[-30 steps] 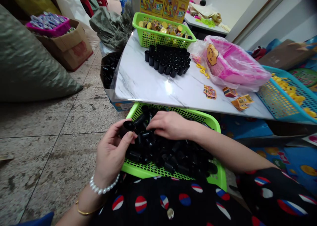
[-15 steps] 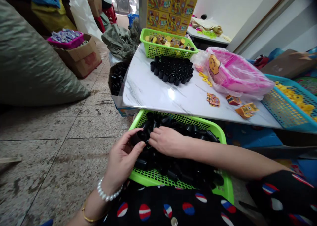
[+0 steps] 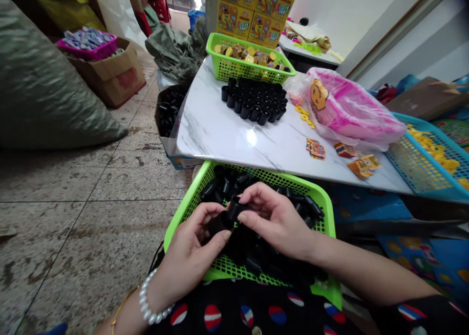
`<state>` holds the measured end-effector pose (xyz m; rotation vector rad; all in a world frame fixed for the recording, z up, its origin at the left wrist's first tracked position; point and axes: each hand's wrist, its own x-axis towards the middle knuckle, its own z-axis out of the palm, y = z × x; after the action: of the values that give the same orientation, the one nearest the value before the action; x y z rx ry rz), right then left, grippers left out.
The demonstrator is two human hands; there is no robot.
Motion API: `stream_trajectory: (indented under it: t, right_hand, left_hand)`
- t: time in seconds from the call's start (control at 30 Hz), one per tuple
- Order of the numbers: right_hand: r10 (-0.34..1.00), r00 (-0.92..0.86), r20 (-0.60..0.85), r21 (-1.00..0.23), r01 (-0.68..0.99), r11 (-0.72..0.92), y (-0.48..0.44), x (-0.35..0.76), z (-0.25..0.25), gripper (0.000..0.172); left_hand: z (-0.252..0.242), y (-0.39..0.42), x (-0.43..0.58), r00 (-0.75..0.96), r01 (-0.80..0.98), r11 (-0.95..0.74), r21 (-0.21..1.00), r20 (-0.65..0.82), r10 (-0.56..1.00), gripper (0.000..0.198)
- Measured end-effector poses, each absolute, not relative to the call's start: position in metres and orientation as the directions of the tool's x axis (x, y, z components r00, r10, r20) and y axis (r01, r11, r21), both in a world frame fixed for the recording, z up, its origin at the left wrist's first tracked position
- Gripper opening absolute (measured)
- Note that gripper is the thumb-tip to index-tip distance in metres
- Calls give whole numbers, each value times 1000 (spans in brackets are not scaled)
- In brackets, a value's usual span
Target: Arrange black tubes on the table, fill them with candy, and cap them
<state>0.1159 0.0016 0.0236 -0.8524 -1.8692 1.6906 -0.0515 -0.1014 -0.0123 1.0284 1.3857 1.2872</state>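
Observation:
Above a green plastic basket (image 3: 331,227) on the lap, my left hand (image 3: 194,244) is closed around a black plastic cylinder (image 3: 219,223). Between thumb and fingers, my right hand (image 3: 273,217) pinches another short black cylinder (image 3: 235,209) with an open top. The two cylinders are close together; whether they touch I cannot tell. Loose black cylinders (image 3: 227,181) fill the basket beneath both hands. On the marble-patterned table (image 3: 220,134), more such cylinders (image 3: 252,102) stand upright in packed rows.
A green basket of yellow-capped pieces (image 3: 252,71) stands at the table's back, before stacked yellow boxes (image 3: 252,12). On the right are a plastic-wrapped pink basket (image 3: 359,110), folded printed cards (image 3: 315,148) and a blue basket (image 3: 421,164). A large sack (image 3: 47,90) leans at left.
My right hand has come up out of the pile with a black cylinder and turned toward my left hand. The left hand still holds its cylinder, slightly lower and further right.

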Motion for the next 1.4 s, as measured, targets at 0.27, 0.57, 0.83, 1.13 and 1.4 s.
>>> stream_trajectory:
  t: [0.27,0.57,0.83,1.13,1.4]
  right_hand:
    - [745,-666,39,-977,130,167,-5,118,13,36]
    - [600,-776,192,-824,205,529,-19,116,0,37]
    - [203,-922,331,-558,-17,830,16,99,9,29]
    - [66,-982,175,22,71,997,73,47,-28,20]
    - [134,-990,34,-166,127,978,61,64,-4,18]
  left_hand:
    - [-9,-106,-54,-136,-41,113,993,-118,984,33]
    - [-21,-115,-53,-134,94,35,995,-22,991,31]
    - [-21,-121,-58,-199,11,-50,999,51,979,17]
    - [-22,-121,-53,-497,-103,-106,989,42,867,21]
    - [-16,-107,-60,-454,512,2,859,268,849,35]
